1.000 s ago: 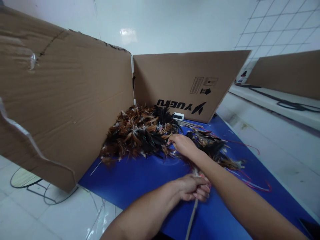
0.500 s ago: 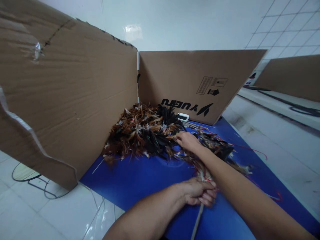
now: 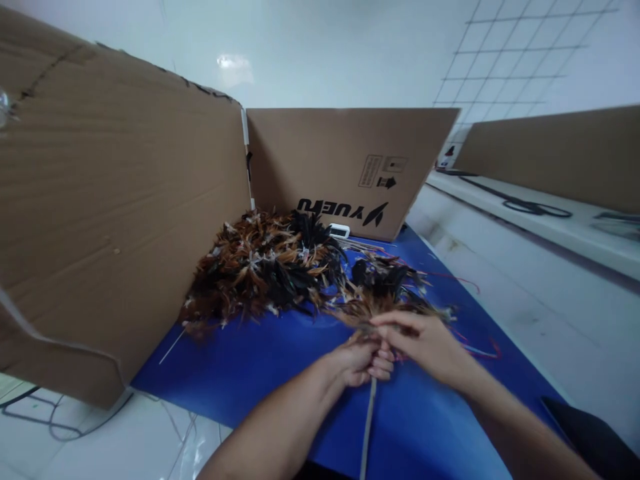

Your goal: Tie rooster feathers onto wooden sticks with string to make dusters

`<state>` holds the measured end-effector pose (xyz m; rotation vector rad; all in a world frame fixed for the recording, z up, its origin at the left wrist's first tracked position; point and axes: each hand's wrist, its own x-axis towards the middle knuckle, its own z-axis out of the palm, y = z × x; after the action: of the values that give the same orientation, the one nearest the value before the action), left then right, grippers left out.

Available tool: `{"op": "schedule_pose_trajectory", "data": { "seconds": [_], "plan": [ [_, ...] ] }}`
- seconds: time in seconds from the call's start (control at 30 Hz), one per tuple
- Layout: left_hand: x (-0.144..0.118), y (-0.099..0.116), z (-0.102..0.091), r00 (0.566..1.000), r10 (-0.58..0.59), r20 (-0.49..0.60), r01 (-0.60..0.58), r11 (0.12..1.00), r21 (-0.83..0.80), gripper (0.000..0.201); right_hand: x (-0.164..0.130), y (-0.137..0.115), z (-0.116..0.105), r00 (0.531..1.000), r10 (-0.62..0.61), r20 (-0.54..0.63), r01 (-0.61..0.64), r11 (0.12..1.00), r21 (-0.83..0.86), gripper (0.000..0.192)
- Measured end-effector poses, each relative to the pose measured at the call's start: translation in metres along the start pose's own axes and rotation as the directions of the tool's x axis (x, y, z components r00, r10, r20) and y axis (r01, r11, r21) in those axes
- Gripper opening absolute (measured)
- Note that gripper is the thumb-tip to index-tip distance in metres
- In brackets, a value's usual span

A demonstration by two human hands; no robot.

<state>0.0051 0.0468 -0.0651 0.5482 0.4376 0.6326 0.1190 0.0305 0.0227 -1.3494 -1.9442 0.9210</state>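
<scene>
My left hand (image 3: 367, 360) is closed around a thin grey stick (image 3: 369, 427), whose lower end runs down toward me. Brown and dark feathers (image 3: 367, 310) fan out at the stick's upper end, just beyond the fist, like the head of a feather duster. Right above that fist, my right hand (image 3: 417, 340) has its thumb and fingertips together at the base of the feathers, pinching what looks like a feather; blur hides the exact grip. To the left lies a big pile of brown and black feathers (image 3: 265, 267) on the blue tabletop (image 3: 240, 373).
Cardboard panels stand on the left (image 3: 100, 200) and at the back (image 3: 320, 153). A small white device with a dark display (image 3: 340, 231) sits by the back panel near thin sticks. Red strands (image 3: 463, 279) lie on the right. Black scissors (image 3: 537, 208) rest on a white ledge.
My right hand has come back from the feather pile to the top of the stick beside my left hand. My left hand keeps its grip. The camera view has turned slightly right.
</scene>
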Motion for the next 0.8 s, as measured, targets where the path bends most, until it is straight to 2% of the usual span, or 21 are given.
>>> {"op": "schedule_pose_trajectory", "data": {
  "seconds": [0.07,0.17,0.23,0.33,0.43,0.5,0.57,0.67,0.8],
  "plan": [
    [0.002,-0.002,-0.001,0.999,0.017,-0.038,-0.016,1.0,0.019,0.028,-0.028,0.015,0.013,0.99,-0.122,-0.068,0.107,0.976,-0.188,0.024],
    [0.002,-0.004,-0.002,0.996,0.057,-0.075,-0.054,0.998,0.036,0.032,-0.059,0.032,0.031,0.928,-0.351,-0.125,0.269,0.863,-0.427,0.032],
    [0.001,-0.004,-0.001,0.994,0.074,-0.085,-0.071,0.997,0.029,0.037,-0.07,0.038,0.038,0.902,-0.412,-0.132,0.292,0.805,-0.516,0.033],
    [0.0,-0.002,0.001,0.994,0.07,-0.082,-0.07,0.998,0.004,0.042,-0.076,0.04,0.039,0.883,-0.412,-0.224,0.249,0.817,-0.521,0.025],
    [0.0,-0.001,0.001,0.995,0.065,-0.077,-0.061,0.997,0.052,0.039,-0.075,0.042,0.029,0.867,-0.303,-0.395,0.126,0.902,-0.414,0.015],
    [0.0,0.0,0.001,0.997,0.061,-0.045,-0.057,0.995,0.086,0.037,-0.071,0.045,0.02,0.879,-0.123,-0.46,0.005,0.969,-0.248,0.016],
    [-0.001,0.0,0.002,0.999,0.048,-0.004,-0.047,0.996,0.079,0.036,-0.066,0.046,0.012,0.877,0.078,-0.474,-0.099,0.995,-0.02,0.018],
    [-0.003,0.001,0.004,0.999,0.045,0.004,-0.045,0.997,0.056,0.04,-0.055,0.044,0.006,0.852,0.263,-0.452,-0.151,0.951,0.268,0.025],
    [-0.004,0.001,0.008,0.999,0.045,-0.009,-0.044,0.997,0.071,0.042,-0.039,0.04,0.009,0.861,0.322,-0.394,-0.142,0.896,0.421,0.029]
  ]
}}
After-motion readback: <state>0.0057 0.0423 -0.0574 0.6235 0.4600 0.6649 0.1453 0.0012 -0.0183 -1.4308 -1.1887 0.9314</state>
